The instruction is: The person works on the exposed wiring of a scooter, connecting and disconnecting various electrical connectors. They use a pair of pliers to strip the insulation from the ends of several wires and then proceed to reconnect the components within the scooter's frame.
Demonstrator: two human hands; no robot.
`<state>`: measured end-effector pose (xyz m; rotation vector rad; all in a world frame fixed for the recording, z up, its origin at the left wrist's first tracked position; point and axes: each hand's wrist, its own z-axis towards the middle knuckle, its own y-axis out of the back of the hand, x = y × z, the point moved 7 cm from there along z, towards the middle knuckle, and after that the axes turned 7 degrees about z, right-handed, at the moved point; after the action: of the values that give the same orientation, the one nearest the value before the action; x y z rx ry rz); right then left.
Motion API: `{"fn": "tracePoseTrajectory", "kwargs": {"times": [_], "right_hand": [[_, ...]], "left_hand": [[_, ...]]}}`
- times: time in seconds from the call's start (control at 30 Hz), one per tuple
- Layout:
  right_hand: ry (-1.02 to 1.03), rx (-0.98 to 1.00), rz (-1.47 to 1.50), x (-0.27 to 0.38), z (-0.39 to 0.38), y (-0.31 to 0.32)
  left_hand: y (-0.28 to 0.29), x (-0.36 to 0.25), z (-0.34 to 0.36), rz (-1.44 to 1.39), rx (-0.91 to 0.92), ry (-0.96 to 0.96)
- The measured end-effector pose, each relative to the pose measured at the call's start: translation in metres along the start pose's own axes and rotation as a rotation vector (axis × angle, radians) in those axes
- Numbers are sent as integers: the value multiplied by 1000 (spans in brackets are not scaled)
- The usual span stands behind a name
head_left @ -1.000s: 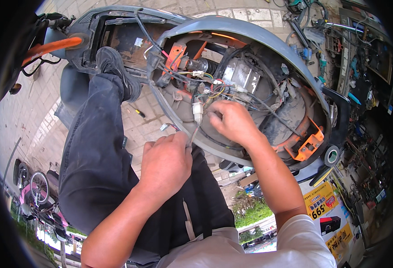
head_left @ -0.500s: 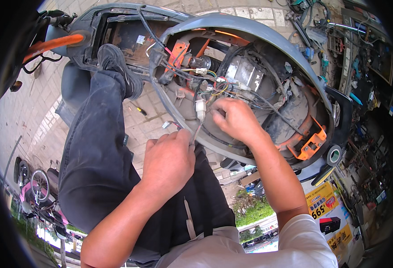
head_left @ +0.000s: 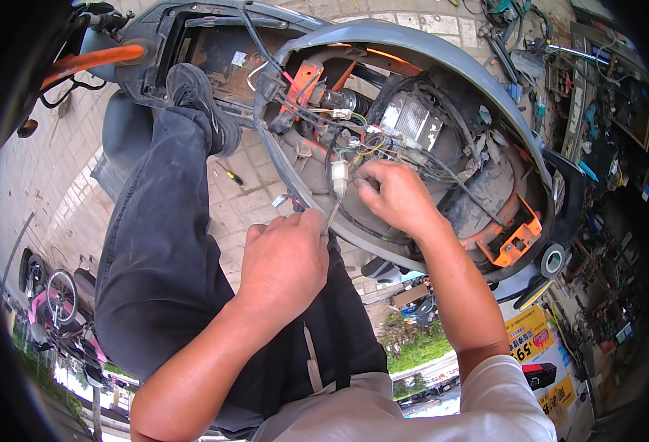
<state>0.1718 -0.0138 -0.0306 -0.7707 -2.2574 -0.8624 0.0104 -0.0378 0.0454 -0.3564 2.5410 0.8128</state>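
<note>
My left hand (head_left: pixel 286 249) is closed, knuckles up, over my lap at the near rim of the scooter's grey body shell (head_left: pixel 306 195). From its fingers a thin greyish shaft (head_left: pixel 332 215), like a slim tool, runs up to the lower end of a white plug connector (head_left: pixel 339 177). Just right of that connector, my right hand (head_left: pixel 394 195) has its thumb and forefinger curled together; whatever lies between them is hidden. Above both hands is a tangle of coloured wires (head_left: pixel 368 140) with small white plugs. A small loose plug (head_left: pixel 280 200) on red leads hangs near my left hand.
A finned metal box (head_left: pixel 411 121) and an orange bracket (head_left: pixel 512 239) sit inside the shell. My shoe (head_left: pixel 199 103) rests by the footboard. A small yellow-and-black tool (head_left: pixel 234 178) lies on the paving. Cluttered parts (head_left: pixel 590 147) line the right side; a pink bicycle (head_left: pixel 59 302) stands at left.
The whole view has shifted slightly, with the scooter now a little farther right. Both hands keep nearly the same pose by the white connector.
</note>
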Motion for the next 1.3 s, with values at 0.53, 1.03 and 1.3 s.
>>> {"fn": "tracePoseTrajectory", "kwargs": {"times": [0.53, 1.03, 1.3], "right_hand": [[-427, 184, 927, -7, -7, -28], [-421, 110, 959, -15, -10, -33], [-376, 49, 896, -19, -14, -35]], "left_hand": [[0, 0, 2, 13, 23, 25], [8, 8, 8, -169, -22, 99], [10, 20, 10, -278, -136, 166]]}}
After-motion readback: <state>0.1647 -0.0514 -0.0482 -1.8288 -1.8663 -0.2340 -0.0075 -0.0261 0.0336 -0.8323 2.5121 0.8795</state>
